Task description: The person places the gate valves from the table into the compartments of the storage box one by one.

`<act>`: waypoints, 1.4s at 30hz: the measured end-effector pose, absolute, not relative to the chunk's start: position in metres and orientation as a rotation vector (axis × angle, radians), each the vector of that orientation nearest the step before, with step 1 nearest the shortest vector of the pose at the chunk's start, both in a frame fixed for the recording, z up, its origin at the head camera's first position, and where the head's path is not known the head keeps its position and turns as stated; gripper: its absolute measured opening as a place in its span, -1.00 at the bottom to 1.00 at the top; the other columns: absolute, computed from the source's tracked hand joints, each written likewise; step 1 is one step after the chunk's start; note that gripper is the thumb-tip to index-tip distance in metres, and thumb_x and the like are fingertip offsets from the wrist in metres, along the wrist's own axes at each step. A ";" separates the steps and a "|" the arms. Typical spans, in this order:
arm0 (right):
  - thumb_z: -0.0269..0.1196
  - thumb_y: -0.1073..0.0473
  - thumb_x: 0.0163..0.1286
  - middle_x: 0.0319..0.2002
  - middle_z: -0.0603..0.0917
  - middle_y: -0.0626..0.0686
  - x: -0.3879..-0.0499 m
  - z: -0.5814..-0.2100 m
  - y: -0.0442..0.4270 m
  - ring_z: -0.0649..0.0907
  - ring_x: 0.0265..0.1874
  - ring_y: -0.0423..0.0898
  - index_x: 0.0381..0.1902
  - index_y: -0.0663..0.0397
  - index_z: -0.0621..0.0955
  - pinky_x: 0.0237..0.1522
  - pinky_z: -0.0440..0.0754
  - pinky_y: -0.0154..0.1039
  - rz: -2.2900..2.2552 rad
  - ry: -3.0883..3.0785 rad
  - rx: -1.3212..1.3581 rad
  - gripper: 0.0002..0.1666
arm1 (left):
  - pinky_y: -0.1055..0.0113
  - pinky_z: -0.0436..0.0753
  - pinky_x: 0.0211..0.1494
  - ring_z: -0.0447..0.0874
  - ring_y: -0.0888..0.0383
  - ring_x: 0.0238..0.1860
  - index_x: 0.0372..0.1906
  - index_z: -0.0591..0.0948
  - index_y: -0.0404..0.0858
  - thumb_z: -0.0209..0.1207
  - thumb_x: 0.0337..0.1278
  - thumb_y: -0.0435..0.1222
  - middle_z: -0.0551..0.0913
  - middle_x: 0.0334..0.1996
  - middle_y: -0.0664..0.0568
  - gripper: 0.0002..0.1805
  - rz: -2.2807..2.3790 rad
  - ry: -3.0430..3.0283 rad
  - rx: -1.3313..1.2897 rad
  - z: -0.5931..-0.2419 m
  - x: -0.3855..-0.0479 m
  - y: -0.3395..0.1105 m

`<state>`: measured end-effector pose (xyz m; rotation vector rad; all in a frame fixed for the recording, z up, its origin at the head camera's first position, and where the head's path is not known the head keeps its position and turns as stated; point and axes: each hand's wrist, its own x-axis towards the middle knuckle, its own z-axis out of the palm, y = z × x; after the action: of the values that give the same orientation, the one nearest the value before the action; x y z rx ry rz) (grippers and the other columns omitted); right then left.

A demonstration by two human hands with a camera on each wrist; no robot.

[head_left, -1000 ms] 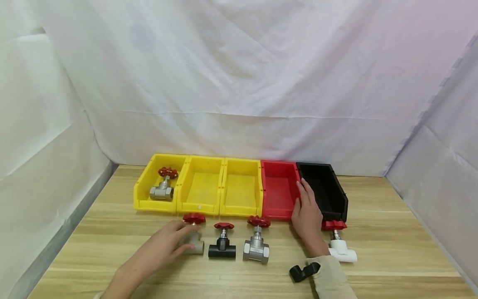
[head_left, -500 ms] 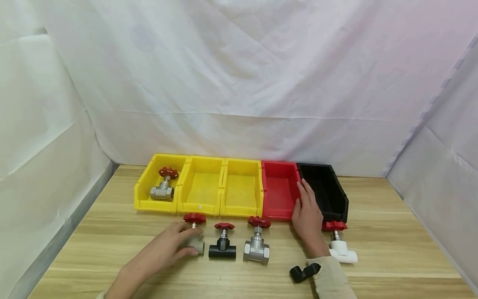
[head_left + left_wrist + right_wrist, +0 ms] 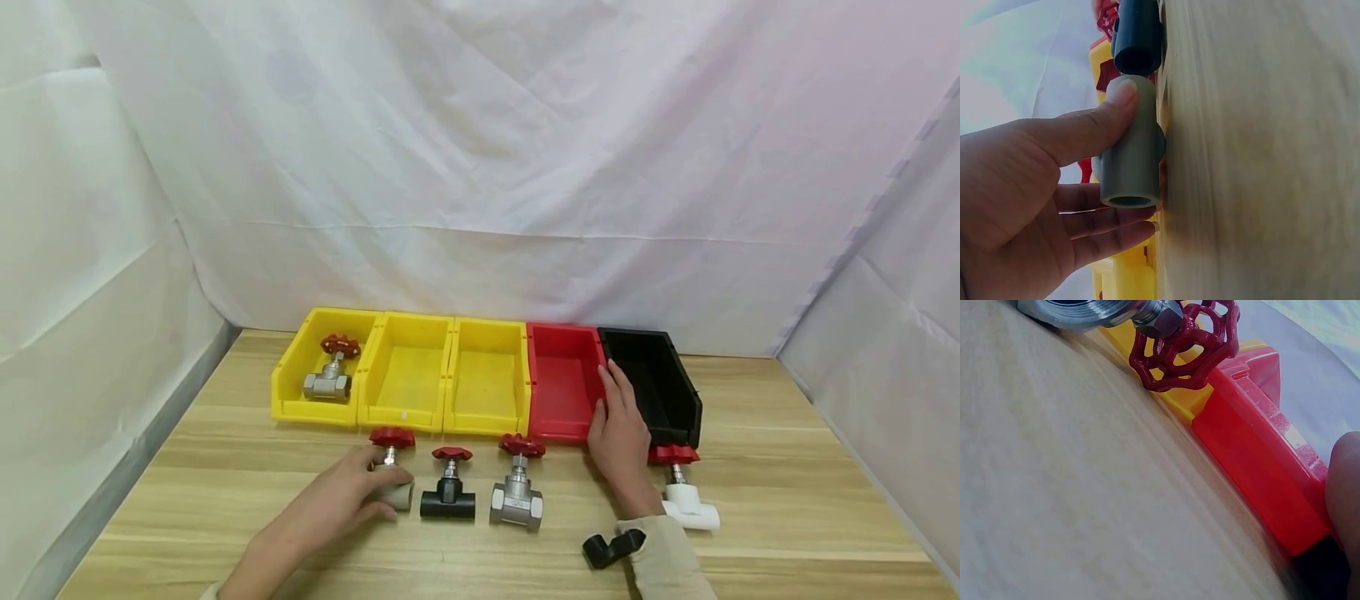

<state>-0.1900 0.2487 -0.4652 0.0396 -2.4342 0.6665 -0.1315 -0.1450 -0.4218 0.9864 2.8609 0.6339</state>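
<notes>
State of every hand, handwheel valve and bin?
Left hand: pinching gray valve.
Right hand: resting against red bin.
Black valve: on table.
Front metal valve: on table.
White valve: on table, partly hidden.
Rear metal valve: in leftmost yellow bin.
Second yellow bin: empty.
Third yellow bin: empty.
Red bin: looks empty.
Black bin: looks empty.

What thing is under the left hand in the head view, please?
Under the left hand is a gray valve. Its red wheel and one pipe end show; the other end is covered.

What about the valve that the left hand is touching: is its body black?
No, the valve that the left hand touches has a grey body.
</notes>
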 end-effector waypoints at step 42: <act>0.18 0.41 0.30 0.42 0.23 0.01 -0.190 -0.466 0.248 0.47 0.16 0.17 0.38 0.08 0.33 -0.26 0.64 0.16 0.669 -2.425 0.048 -0.31 | 0.19 0.63 -0.15 0.47 0.19 -0.22 -0.07 0.67 -0.05 0.38 -0.07 -0.11 0.47 -0.15 -0.02 -0.62 0.697 2.865 0.990 -0.428 -0.133 -0.139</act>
<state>-0.1901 0.2485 -0.4657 0.0478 -2.4255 0.6688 -0.1329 -0.1388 -0.4277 0.9895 2.8649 0.6969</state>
